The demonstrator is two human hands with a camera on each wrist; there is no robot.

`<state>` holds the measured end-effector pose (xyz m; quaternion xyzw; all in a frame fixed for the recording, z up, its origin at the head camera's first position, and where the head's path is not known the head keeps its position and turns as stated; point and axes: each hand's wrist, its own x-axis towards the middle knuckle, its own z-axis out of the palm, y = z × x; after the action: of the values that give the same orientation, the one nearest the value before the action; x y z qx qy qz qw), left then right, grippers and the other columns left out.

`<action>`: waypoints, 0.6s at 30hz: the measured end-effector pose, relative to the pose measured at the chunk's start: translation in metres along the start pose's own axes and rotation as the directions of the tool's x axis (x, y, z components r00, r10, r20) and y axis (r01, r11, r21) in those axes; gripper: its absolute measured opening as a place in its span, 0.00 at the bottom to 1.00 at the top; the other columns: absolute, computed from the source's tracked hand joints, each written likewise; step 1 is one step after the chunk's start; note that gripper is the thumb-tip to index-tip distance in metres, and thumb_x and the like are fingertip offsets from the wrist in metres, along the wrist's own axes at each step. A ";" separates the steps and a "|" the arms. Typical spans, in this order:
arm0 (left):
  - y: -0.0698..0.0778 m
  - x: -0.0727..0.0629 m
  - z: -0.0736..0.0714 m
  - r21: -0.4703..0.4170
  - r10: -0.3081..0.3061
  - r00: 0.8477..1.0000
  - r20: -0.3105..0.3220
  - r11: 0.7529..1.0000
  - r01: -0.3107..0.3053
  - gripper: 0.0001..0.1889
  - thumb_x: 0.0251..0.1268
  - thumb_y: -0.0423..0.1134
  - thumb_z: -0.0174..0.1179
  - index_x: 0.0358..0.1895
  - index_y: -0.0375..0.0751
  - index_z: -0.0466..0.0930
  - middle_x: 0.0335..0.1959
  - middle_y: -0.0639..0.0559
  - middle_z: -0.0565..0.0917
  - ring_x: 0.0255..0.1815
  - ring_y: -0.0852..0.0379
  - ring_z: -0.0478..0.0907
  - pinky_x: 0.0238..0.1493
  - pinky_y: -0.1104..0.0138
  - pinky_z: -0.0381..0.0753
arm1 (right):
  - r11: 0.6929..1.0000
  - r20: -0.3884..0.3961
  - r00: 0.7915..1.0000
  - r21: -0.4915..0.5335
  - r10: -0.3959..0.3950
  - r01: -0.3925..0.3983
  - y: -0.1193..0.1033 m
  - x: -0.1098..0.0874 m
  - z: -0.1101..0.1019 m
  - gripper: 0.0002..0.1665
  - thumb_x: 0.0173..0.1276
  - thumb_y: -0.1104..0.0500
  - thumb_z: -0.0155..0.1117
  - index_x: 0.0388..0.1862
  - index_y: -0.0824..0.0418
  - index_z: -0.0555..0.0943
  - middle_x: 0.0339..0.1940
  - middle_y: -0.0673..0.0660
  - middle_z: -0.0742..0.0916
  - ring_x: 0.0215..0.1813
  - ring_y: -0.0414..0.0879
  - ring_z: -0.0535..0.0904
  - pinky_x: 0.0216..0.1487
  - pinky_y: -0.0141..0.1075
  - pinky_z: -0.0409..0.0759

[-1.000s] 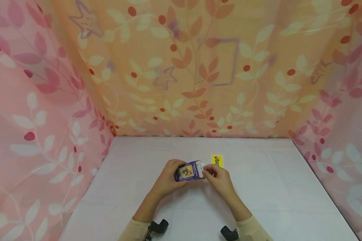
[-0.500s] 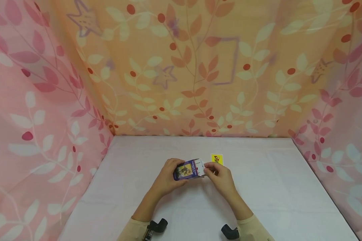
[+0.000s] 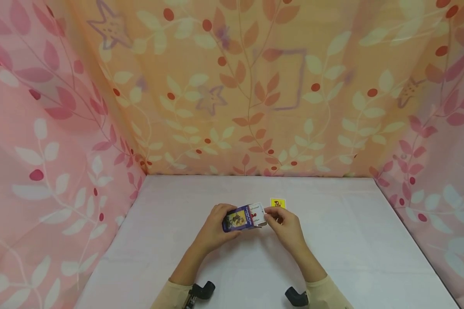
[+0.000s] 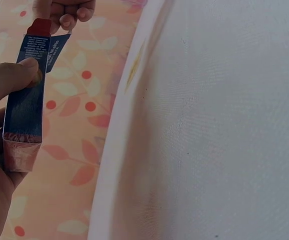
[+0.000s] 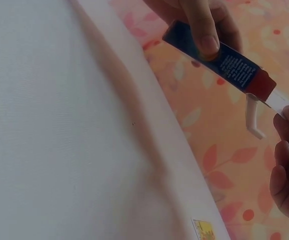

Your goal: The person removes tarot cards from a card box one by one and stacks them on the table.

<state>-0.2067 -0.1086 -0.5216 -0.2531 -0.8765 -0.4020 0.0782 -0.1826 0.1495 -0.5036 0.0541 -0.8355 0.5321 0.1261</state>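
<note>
My left hand (image 3: 212,231) grips a dark blue and purple card box (image 3: 236,219) with a yellow picture on its front, holding it above the table. The thumb presses the narrow side of the box (image 4: 25,102) in the left wrist view. Out of the box's right end sticks a white card stack (image 3: 257,213) with small red marks; how many cards it has, I cannot tell. My right hand (image 3: 288,227) pinches the stack's outer edge between thumb and fingers. Below the box mouth hangs a bent white flap (image 5: 252,119). Just behind the right hand lies a yellow picture card (image 3: 278,202), partly hidden.
A white cloth covers the table (image 3: 170,201). Flowered curtains enclose it, an orange one (image 3: 232,128) at the back and pink ones (image 3: 62,171) at the sides. Black wrist mounts (image 3: 204,290) sit at both sleeves.
The right hand has moved a little to the right, drawing the white card stack farther out of the box. The left hand and the box have hardly moved.
</note>
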 end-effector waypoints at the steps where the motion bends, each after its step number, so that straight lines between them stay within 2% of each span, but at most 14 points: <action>1: 0.000 0.000 0.000 -0.002 0.001 1.000 -0.001 1.000 -0.001 0.37 0.49 0.42 0.82 0.65 0.51 0.74 0.61 0.58 0.76 0.63 0.59 0.69 0.65 0.53 0.74 | 1.000 -0.001 1.000 0.001 0.002 -0.002 0.000 0.000 -0.001 0.06 0.69 0.58 0.72 0.44 0.55 0.88 0.34 0.48 0.87 0.36 0.46 0.78 0.34 0.30 0.75; 10: 0.000 0.001 -0.001 0.018 0.000 1.000 0.001 1.000 0.000 0.37 0.50 0.45 0.81 0.65 0.52 0.73 0.62 0.59 0.76 0.63 0.59 0.69 0.65 0.54 0.75 | 1.000 -0.004 1.000 0.000 0.009 -0.009 -0.003 0.003 -0.006 0.09 0.69 0.58 0.73 0.46 0.58 0.88 0.36 0.51 0.88 0.37 0.46 0.78 0.35 0.30 0.76; 18: 0.001 0.000 0.000 0.004 -0.003 1.000 -0.004 1.000 0.003 0.37 0.49 0.43 0.81 0.65 0.50 0.73 0.62 0.58 0.76 0.63 0.58 0.69 0.65 0.52 0.75 | 1.000 -0.018 1.000 0.014 0.006 -0.006 -0.002 0.003 -0.011 0.08 0.68 0.60 0.73 0.45 0.58 0.88 0.35 0.52 0.87 0.36 0.46 0.78 0.34 0.30 0.76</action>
<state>-0.2063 -0.1080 -0.5213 -0.2509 -0.8775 -0.4008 0.0800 -0.1833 0.1589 -0.4968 0.0478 -0.8308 0.5388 0.1315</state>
